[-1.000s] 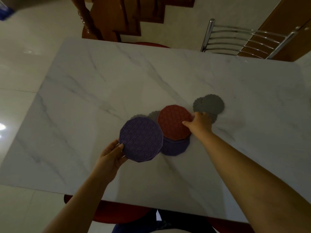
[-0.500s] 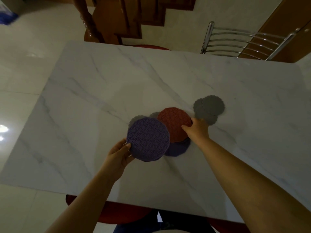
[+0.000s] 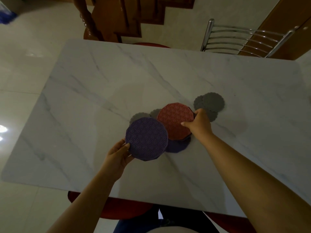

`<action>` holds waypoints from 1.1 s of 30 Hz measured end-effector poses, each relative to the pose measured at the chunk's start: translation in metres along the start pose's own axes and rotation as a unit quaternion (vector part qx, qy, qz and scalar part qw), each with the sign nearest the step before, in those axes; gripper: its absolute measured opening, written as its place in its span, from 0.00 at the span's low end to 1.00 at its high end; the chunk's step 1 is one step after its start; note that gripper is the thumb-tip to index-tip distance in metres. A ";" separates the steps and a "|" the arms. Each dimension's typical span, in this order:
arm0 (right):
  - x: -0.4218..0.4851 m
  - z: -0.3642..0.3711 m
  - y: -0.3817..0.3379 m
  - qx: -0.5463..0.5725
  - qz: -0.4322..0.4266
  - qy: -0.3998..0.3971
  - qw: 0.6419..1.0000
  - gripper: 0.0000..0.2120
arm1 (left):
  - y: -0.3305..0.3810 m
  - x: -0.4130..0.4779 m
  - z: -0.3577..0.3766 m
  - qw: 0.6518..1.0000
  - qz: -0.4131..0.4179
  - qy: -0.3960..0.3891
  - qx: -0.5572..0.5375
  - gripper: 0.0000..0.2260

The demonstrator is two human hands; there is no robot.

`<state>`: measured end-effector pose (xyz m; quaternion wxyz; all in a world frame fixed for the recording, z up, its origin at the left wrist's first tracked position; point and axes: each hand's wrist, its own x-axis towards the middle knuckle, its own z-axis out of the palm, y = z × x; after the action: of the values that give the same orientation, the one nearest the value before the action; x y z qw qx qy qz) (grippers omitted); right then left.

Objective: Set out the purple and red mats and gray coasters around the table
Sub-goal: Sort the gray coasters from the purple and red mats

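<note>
My left hand (image 3: 117,157) grips the near-left edge of a round purple patterned mat (image 3: 146,139), held slightly above the white marble table (image 3: 94,91). At the right edge of a red patterned mat (image 3: 175,121), my right hand (image 3: 199,124) pinches it and lifts that side. Under the red mat lies another purple mat (image 3: 177,146), mostly covered. Grey scalloped coasters (image 3: 211,102) overlap in a small pile just beyond my right hand. Two more grey coasters (image 3: 140,116) peek out behind the purple mat.
A metal-backed chair (image 3: 240,39) stands at the table's far right side. A red seat (image 3: 151,45) shows at the far edge and another red seat (image 3: 117,209) under the near edge. Wooden stair parts (image 3: 107,17) rise beyond the table. Glossy tile floor (image 3: 25,64) lies left.
My right hand has taken the red mat's right edge and raised it. The purple mat in my left hand shifted slightly right, over the stack.
</note>
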<state>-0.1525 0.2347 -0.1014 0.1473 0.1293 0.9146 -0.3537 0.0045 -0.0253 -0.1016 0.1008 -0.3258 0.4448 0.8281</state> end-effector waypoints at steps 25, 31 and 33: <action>-0.020 0.009 0.004 0.004 -0.037 0.001 0.999 0.24 | -0.009 0.001 0.003 1.000 0.002 -0.008 -0.001 0.12; -0.021 -0.046 0.000 0.045 -0.039 0.000 0.998 0.12 | -0.007 0.006 0.004 1.000 0.009 -0.017 -0.013 0.12; -0.025 -0.067 -0.003 0.065 -0.065 0.025 0.995 0.11 | -0.008 0.007 0.004 1.000 0.008 -0.018 -0.018 0.12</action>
<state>-0.1419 0.2750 -0.0434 0.0925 0.0874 0.8994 -0.4182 0.0007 -0.0180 -0.1098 0.0963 -0.3094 0.4306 0.8424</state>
